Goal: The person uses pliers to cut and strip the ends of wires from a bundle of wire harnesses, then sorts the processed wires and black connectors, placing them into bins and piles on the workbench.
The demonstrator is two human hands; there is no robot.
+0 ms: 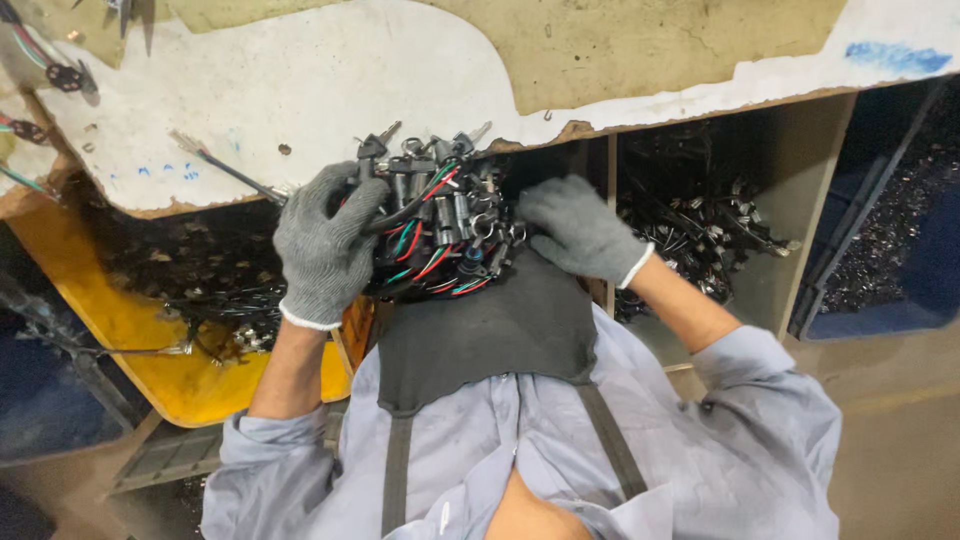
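Both my hands wear grey knit gloves. My left hand (325, 245) grips the left side of a heap of black key switches with red, green and black wires (445, 225). That heap rests in the raised fold of my dark apron (490, 320) at the edge of a white workbench (330, 90). My right hand (580, 230) presses against the right side of the heap, fingers curled into it. Several keys stick up from the top of the pile.
A yellow bin (160, 350) with dark parts sits under the bench at left. A wooden compartment (700, 220) at right holds more black wired parts. A dark blue crate (900, 230) of small metal pieces stands at far right. Loose wired parts lie at the bench's left edge.
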